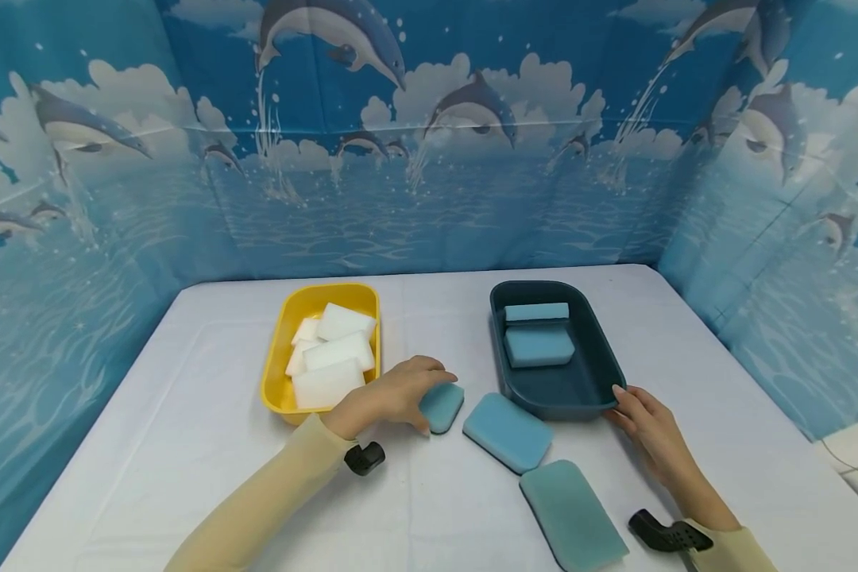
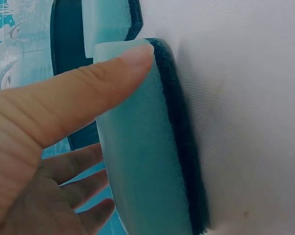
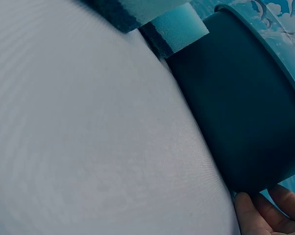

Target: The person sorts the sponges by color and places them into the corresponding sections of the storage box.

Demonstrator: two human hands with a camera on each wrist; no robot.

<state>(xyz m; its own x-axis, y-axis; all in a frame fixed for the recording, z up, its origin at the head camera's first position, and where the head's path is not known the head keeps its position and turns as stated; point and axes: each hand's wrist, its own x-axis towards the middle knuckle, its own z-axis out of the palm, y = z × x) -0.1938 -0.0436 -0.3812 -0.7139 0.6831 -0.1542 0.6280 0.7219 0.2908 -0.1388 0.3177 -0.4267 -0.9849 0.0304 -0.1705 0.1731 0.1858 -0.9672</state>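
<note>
Thumb and fingers of my left hand [image 1: 400,391] grip a blue sponge [image 1: 441,407] with a dark scouring layer, lying between the two trays. In the left wrist view the thumb presses the near edge of that sponge [image 2: 137,147], and the other fingers reach round its far side. My right hand [image 1: 647,429] holds the near right corner of a dark blue-green tray [image 1: 565,401], thumb at the rim; the right wrist view shows its fingers low on the tray wall [image 3: 235,107]. Inside the tray are two blue sponges, one flat [image 1: 539,347] and one on edge [image 1: 536,312].
A yellow tray [image 1: 277,381] on the left holds several white sponges [image 1: 339,351]. Another blue sponge [image 1: 509,433] lies just before the dark tray, and a greener one [image 1: 572,515] lies nearer the front. A dolphin-print curtain [image 1: 429,199] surrounds the white table [image 1: 207,445].
</note>
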